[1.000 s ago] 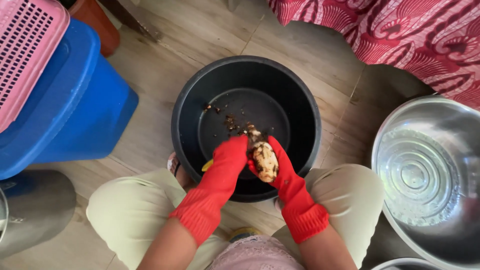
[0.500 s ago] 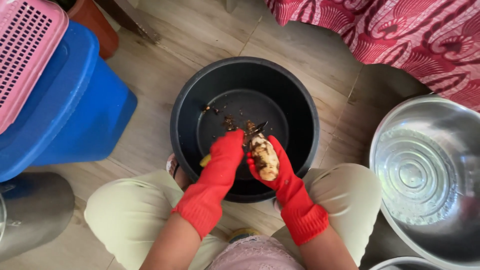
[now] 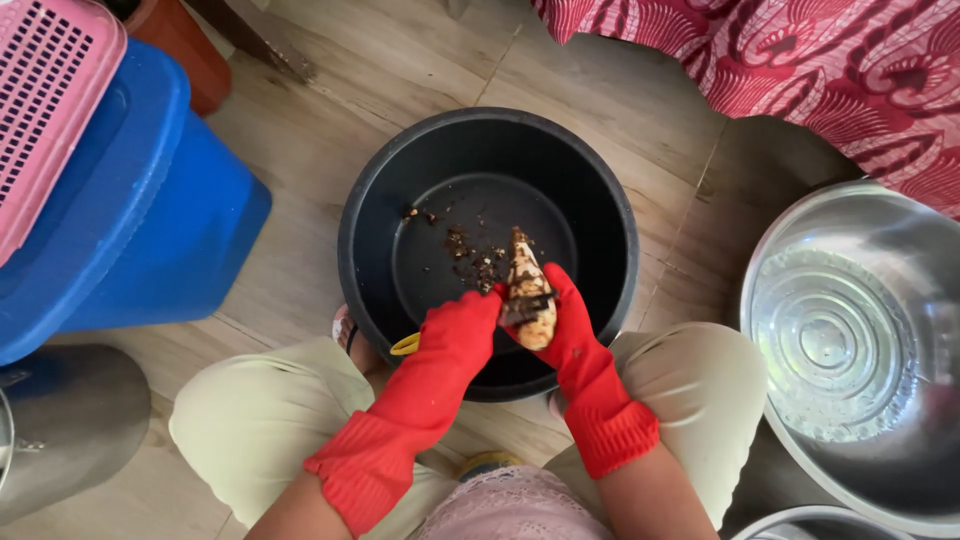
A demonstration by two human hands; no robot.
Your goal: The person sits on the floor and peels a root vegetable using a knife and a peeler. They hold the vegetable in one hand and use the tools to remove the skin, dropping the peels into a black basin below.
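Observation:
Both my hands wear red rubber gloves over a black round tub on the floor. My right hand grips a tapered, partly peeled root, pale with brown patches, its tip pointing away from me. My left hand holds a peeler with a yellow handle, its dark blade end against the root. Brown peel scraps lie on the tub's bottom.
A blue bin with a pink slotted basket on it stands at the left. A large steel basin holding water sits at the right. Red patterned cloth is at top right. My knees flank the tub.
The root has turned in my right hand, so its tip now points away from me into the tub. Both hands stay over the tub's near side.

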